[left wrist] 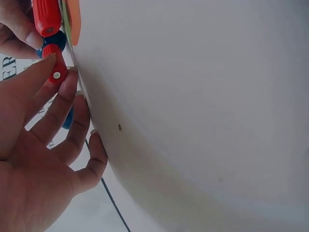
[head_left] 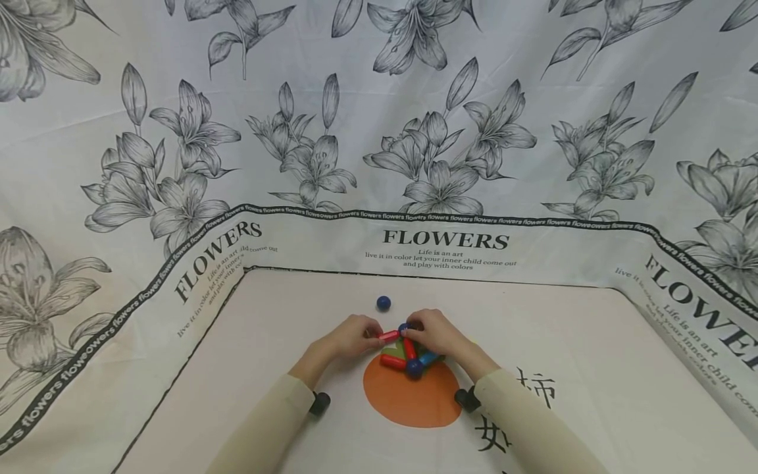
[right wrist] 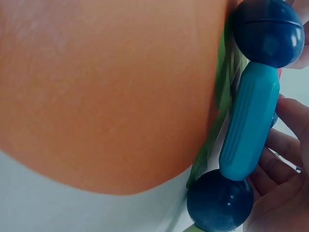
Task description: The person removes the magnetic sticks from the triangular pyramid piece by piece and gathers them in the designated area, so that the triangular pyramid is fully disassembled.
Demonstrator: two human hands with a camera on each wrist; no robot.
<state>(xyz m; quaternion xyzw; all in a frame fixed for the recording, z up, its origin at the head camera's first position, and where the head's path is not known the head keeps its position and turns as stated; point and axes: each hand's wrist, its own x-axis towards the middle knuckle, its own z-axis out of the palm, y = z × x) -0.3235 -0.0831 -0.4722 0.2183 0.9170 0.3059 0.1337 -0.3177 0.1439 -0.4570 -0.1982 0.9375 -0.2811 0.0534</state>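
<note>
Head view: moderately bright, diffuse, even light; direction cannot be determined. The lily-print backdrop point(head_left: 379, 191) reads cool grey towards 12 o'clock, warmer cream towards 9. Wide-angle distortion is noted: lettering point(head_left: 446, 239) stands legible near centre, stretched and slanted at 3 o'clock. Fine detail at the hands is soft.

Left wrist view: dim, with a grey cast. A broad, soft-edged curved shadow crosses the tablecloth point(left wrist: 193, 111), running from 11 o'clock towards 5. The left hand point(left wrist: 53, 140) is underlit.

Right wrist view: small highlights on the glossy blue ball point(right wrist: 220, 200) at 5 o'clock; ribs of the turquoise rod point(right wrist: 251, 121) resolve clearly. The orange disc point(right wrist: 120, 106) shows pale sheen at 11 o'clock and soft texture.
</note>
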